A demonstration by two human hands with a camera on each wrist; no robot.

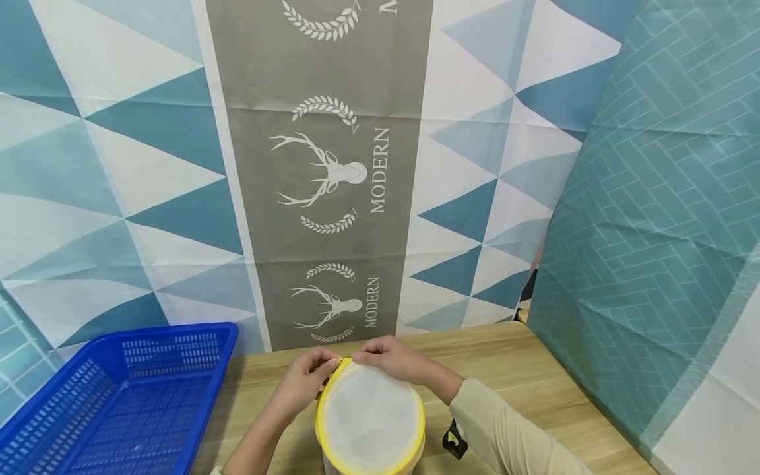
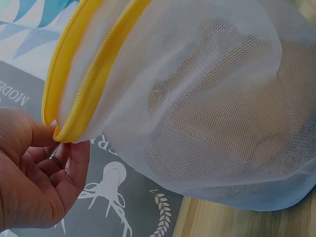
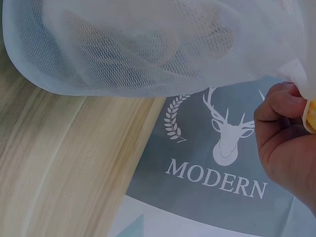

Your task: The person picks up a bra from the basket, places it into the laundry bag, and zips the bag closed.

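A white mesh laundry bag [image 1: 373, 417] with a yellow zipper edge [image 2: 91, 94] stands on the wooden table, its round lid facing up. My left hand [image 1: 301, 381] pinches the yellow edge at the far side of the lid, thumb on top, also seen in the left wrist view, where the lid's rim lies close against the bag's rim. Beside it, my right hand [image 1: 392, 359] grips the same edge with thumb and curled fingers. In the right wrist view, this hand [image 3: 287, 131] covers part of the yellow edge. Faint darker shapes show through the mesh.
At the left is a blue plastic basket [image 1: 222, 369] with slotted sides. A small black item [image 1: 454, 441] with a yellow mark lies beside the right sleeve. Patterned sheets [image 1: 332, 231] hang behind the wooden table [image 1: 475, 349], and a teal panel [image 1: 653, 231] rises at the right.
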